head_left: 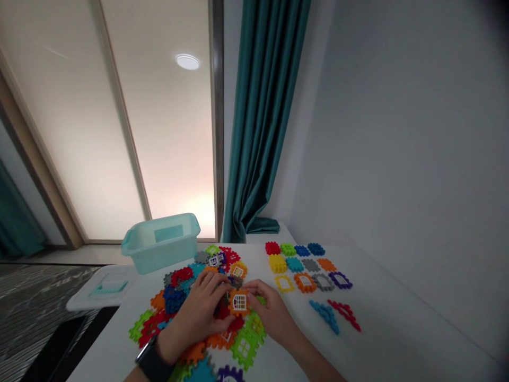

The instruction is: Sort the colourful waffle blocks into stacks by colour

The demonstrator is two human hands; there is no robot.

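Holding ridged orange plastic window tile (238, 302) | both hands (194, 313) (270, 313)

glossy plastic building tiles (233, 303), translucent plastic tub (159, 249), matt white tabletop (382, 323), teal cloth curtain (264, 106)

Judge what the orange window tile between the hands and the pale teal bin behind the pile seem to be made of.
The orange window tile looks like moulded plastic: even, saturated colour and crisp notched edges. Its white window insert looks like plastic too. The pale teal bin looks like translucent plastic with a smooth, softly glossy finish, since light shows through its walls; the exact plastic can't be told.
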